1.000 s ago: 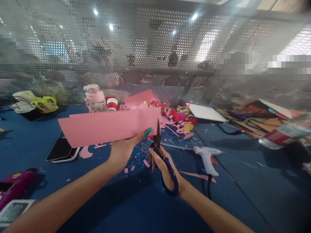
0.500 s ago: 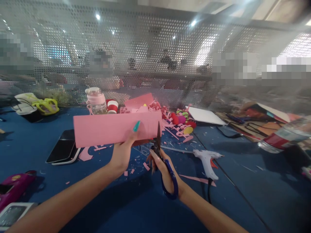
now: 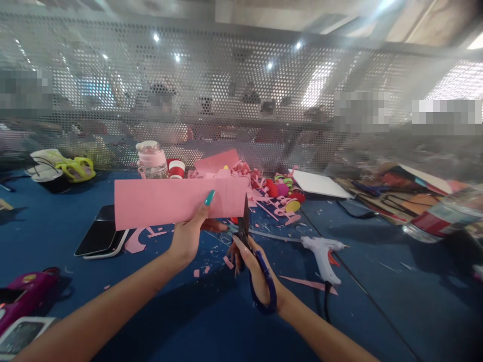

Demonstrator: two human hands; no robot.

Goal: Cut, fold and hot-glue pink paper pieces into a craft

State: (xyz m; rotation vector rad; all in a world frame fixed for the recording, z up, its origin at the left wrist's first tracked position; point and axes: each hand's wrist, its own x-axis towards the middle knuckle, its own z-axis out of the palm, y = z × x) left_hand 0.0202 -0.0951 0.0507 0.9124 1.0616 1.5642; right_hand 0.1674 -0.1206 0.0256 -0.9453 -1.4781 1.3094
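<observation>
My left hand (image 3: 187,236) pinches a long pink paper sheet (image 3: 162,202) by its lower edge and holds it upright above the blue table (image 3: 211,311). My right hand (image 3: 255,266) grips blue-handled scissors (image 3: 252,251), blades pointing up at the sheet's right end. Small pink paper scraps (image 3: 217,256) lie on the table under both hands.
A white glue gun (image 3: 322,250) with a black cord lies right of my right hand. Behind the sheet are a pink-lidded jar (image 3: 151,159), a red-and-white cup (image 3: 176,168) and a heap of pink cuttings (image 3: 264,188). A phone (image 3: 98,232) lies left; a perforated metal screen (image 3: 241,90) closes the back.
My left hand slid along the pink sheet, and the sheet shifted right and stood more level. The scissors stayed at the sheet's right end.
</observation>
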